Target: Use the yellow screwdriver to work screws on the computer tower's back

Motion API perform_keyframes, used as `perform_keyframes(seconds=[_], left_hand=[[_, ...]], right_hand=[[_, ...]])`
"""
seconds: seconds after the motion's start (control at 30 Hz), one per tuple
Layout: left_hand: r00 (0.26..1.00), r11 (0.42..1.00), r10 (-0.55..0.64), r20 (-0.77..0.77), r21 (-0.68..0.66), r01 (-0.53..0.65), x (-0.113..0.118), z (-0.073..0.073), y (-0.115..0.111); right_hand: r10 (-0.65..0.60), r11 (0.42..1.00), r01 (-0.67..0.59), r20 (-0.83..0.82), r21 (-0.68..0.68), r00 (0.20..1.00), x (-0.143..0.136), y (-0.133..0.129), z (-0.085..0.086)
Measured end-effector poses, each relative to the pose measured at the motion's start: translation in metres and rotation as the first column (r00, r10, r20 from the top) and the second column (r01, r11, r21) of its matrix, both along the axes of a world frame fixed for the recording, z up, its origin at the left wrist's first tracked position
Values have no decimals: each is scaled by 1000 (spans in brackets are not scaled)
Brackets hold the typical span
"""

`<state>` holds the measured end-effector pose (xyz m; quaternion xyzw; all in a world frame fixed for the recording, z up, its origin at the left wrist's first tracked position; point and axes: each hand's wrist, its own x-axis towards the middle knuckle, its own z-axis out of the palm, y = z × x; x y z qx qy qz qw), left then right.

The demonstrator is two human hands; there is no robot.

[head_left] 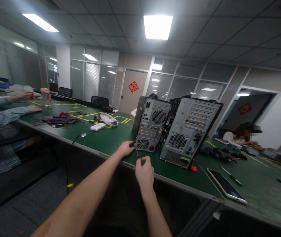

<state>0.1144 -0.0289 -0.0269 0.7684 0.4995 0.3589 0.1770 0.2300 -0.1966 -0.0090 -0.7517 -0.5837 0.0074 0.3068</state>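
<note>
My right hand [145, 171] is closed around a screwdriver [138, 156], its thin shaft pointing up toward the lower back of a computer tower [147, 127]. Beside that tower's bottom left corner, my left hand [126, 148] is closed, with a small dark thing at its fingertips that I cannot make out. The tower stands upright, its rear ports, fan grille and power supply facing me. A second computer tower [177, 141] stands just to the right, also with its back toward me. Whether the screwdriver tip touches a screw is too small to tell.
Left on the green table [94, 140] lie a bundle of coloured wires [60, 120], a white power strip [98, 127] and a white round grille [109, 119]. To the right are a phone [225, 185], a pen-like tool [231, 175] and black cables [219, 154]. Other people sit at both sides.
</note>
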Motion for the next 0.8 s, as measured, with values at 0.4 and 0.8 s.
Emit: perform_keyframes(seconds=[0.4, 0.8], left_hand=[[1000, 1000, -5, 10, 10, 5, 1, 0, -2], [1000, 1000, 1, 11, -1, -1, 1, 2, -4]], right_hand=[[53, 989, -64, 83, 136, 995, -19, -10, -25], [72, 968, 17, -338, 251, 938, -11, -3, -42]])
